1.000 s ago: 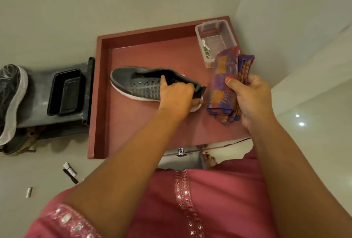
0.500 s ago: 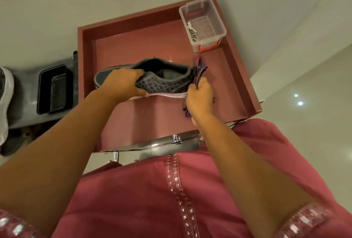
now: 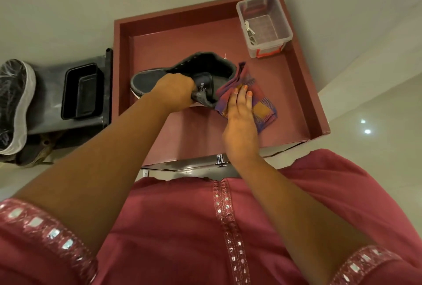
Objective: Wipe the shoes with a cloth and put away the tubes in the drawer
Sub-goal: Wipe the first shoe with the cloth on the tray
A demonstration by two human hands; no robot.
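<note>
While the shoe is propped up, these points matter for a clean wipe:
Landmark: the red tray (image 3: pixel 303 83); every place below is given from it.
Shoe: grey shoe (image 3: pixel 182 74) is tilted over the tray's middle, toe toward the tray's left wall.
Left hand: left hand (image 3: pixel 175 93) has its fingers curled round the shoe's tongue and collar, steadying it.
Right hand: right hand (image 3: pixel 239 111) presses the checked cloth (image 3: pixel 258 102) flat against the heel, fingers straight.
Advice: probably best to keep the left grip firm, sweep heel to toe, and turn the shoe for each side.
Risk: the clear box (image 3: pixel 265 22) in the tray's far right corner sits near the cloth.
Tubes: none can be made out.
</note>
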